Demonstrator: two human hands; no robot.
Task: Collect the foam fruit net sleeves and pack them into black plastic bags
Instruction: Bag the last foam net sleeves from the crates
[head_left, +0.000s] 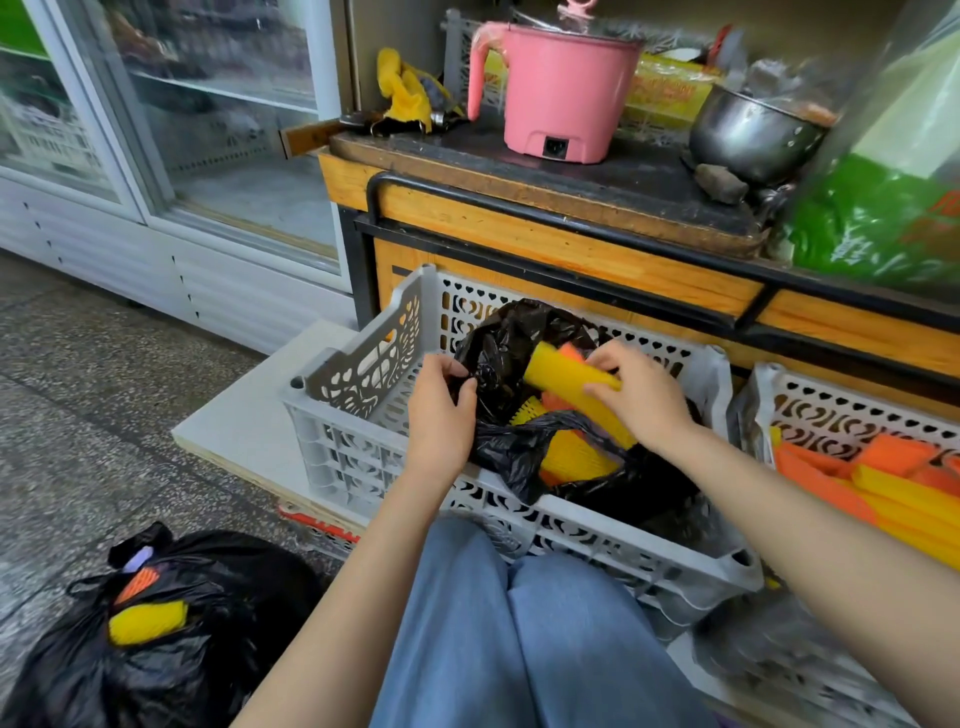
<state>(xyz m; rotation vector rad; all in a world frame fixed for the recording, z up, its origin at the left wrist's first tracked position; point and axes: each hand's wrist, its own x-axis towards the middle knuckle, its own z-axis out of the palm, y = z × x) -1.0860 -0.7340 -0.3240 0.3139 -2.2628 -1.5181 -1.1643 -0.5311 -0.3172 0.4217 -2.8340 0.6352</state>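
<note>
Now the left hand (441, 410) is pinching the rim of the black plastic bag (519, 452) sitting in the grey crate (358, 364), holding its mouth open, while the right hand (636, 395) is gripping a yellow foam sleeve (561, 371) with an orange one just above that opening. Packing's under way; next it likely needs pushing down among the sleeves already inside.

We see the left hand (441, 410) and right hand (639, 395) both bare. The left forearm (337, 597) and right forearm (831, 519) are uncovered as far as the view shows. Below them, we see light blue trousers (519, 623) of a soft, denim-like cloth, gently creased over the knees.
</note>
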